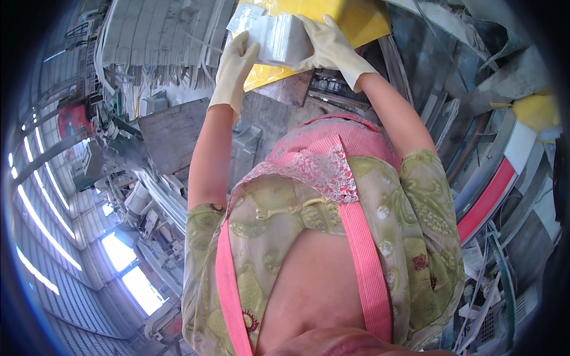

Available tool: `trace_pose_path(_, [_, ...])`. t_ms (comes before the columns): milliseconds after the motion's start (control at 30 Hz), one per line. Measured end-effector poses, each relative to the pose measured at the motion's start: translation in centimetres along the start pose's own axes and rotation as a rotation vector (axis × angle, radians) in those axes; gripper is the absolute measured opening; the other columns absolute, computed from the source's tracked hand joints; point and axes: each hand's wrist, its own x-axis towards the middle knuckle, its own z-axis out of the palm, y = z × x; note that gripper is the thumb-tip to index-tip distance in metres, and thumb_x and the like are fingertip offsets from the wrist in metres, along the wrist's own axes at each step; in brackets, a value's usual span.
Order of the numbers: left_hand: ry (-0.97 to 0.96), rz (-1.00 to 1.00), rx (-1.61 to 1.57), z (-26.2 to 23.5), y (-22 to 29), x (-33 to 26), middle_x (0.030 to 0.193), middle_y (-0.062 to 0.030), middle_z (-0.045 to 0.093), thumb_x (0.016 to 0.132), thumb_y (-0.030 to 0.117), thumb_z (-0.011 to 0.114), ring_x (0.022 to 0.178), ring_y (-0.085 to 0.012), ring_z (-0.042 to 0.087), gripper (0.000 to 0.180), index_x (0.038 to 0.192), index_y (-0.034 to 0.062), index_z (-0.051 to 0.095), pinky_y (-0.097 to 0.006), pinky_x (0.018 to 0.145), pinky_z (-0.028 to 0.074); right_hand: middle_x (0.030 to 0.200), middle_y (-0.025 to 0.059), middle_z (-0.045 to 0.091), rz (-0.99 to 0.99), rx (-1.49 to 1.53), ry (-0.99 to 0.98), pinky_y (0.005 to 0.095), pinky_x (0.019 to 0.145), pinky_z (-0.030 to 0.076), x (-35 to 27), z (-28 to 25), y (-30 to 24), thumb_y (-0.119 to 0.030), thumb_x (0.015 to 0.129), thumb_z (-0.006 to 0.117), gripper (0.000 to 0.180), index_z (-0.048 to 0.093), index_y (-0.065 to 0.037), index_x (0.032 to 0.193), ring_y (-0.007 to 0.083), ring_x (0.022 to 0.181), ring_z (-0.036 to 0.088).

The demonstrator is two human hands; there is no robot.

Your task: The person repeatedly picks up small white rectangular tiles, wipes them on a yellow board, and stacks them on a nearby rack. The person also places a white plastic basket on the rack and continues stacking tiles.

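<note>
Figure. Both gloved hands held a stack of translucent whitish plastic packets [274,35] at arm's length, above a glossy yellow sheet-like surface [356,21] that lay partly under it. The left hand [236,65], in a cream rubber glove, pressed against the stack's near-left edge with fingers together and thumb raised. The right hand [330,47], gloved alike, was closed over the stack's right end, fingers curled across its top.

Risks, as judged: the packets looked smooth and loosely layered, and rubber gloves dull the sense of touch, so a slack squeeze could have let the upper layers slide off or fan out. The left hand only braced the edge; had it shifted, the stack's weight would have hung from the right hand alone. The glossy yellow surface would likely have offered little friction to a stack set down crooked.

Surface and room: a grey, worn workbench top [279,107] lay below the yellow sheet, with a dark flat board [172,133] to its left. White strips hung in bundles [154,41] behind. Machinery and a red-and-white curved guard [490,199] crowded the right; daylight entered through windows [127,267] at lower left.
</note>
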Motion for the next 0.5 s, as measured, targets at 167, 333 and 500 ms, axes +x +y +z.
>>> trace_pose_path(167, [-0.495, 0.231, 0.737, -0.8, 3.8, 1.4, 0.109, -0.0231, 0.063, 0.094, 0.009, 0.056, 0.1, -0.032, 0.065, 0.053, 0.146, 0.0222, 0.057, -0.036, 0.089, 0.051, 0.143, 0.0222, 0.056, -0.022, -0.03, -0.025, 0.0472, 0.125, 0.023, -0.1, -0.3, -0.1, -0.068, 0.053, 0.088, 0.137, 0.026, -0.003, 0.157, 0.0328, 0.136, 0.052])
trace_pose_path(333, [-0.187, -0.511, 0.655, 4.2, 7.0, 3.7, 0.128, -0.0238, 0.059, 0.075, 0.045, 0.074, 0.114, -0.0339, 0.062, 0.089, 0.146, -0.0028, 0.047, -0.034, 0.097, 0.051, 0.143, 0.0219, 0.055, 0.006, -0.033, -0.032, 0.0445, 0.124, 0.025, -0.1, 0.0, 0.0, -0.061, 0.053, 0.091, 0.136, 0.026, -0.002, 0.157, 0.0345, 0.138, 0.05])
trace_pose_path(500, [-0.053, -0.61, 0.586, 5.4, 7.5, 2.7, 0.145, -0.0311, 0.047, 0.057, 0.061, 0.077, 0.134, -0.0384, 0.051, 0.132, 0.151, -0.0163, 0.024, -0.045, 0.107, 0.044, 0.141, 0.0233, 0.053, 0.043, 0.025, -0.001, 0.0414, 0.111, 0.045, 0.1, 0.3, -0.2, -0.053, 0.049, 0.096, 0.14, 0.023, -0.004, 0.158, 0.0372, 0.131, 0.052])
